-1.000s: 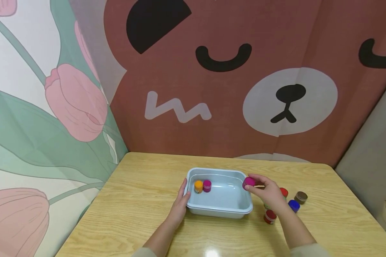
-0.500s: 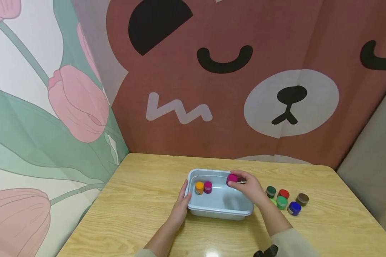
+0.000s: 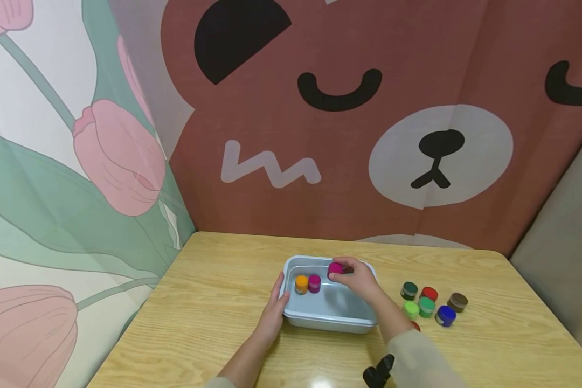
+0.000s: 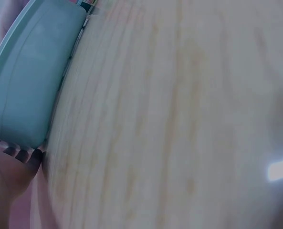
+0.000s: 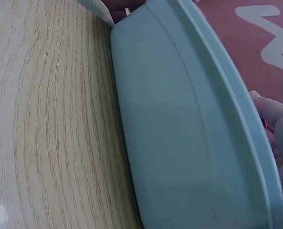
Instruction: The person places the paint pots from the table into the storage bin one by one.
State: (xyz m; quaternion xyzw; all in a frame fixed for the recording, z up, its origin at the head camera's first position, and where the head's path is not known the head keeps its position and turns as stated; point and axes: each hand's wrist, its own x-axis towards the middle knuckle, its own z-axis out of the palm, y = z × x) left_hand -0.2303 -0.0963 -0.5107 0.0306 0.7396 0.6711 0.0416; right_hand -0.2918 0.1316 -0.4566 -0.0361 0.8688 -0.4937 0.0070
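Observation:
A pale blue plastic basin (image 3: 330,324) stands on the wooden table. My left hand (image 3: 270,311) holds its left end, thumb at the rim and fingers along the outer wall; dark-looking fingertips show at the basin's lower corner in the left wrist view. Over the basin's inside, toward its far side, my right hand (image 3: 360,278) pinches a magenta paint jar (image 3: 335,270) between thumb and fingers. An orange-lidded jar (image 3: 302,284) and another magenta jar (image 3: 314,283) stand side by side at the basin's left. In the right wrist view the basin wall (image 5: 160,119) hides most of the held jar.
Right of the basin several small jars stand together: dark green (image 3: 409,291), red (image 3: 429,294), light green (image 3: 410,309), green (image 3: 427,307), blue (image 3: 445,316) and brown (image 3: 458,302). A dark red jar (image 3: 415,326) is mostly behind the right forearm. A bear-print curtain (image 3: 271,210) hangs behind the table.
My right hand has carried the magenta jar left, from the basin's right rim to above its inside. The jars on the right have come into fuller view. The left hand stays at the basin.

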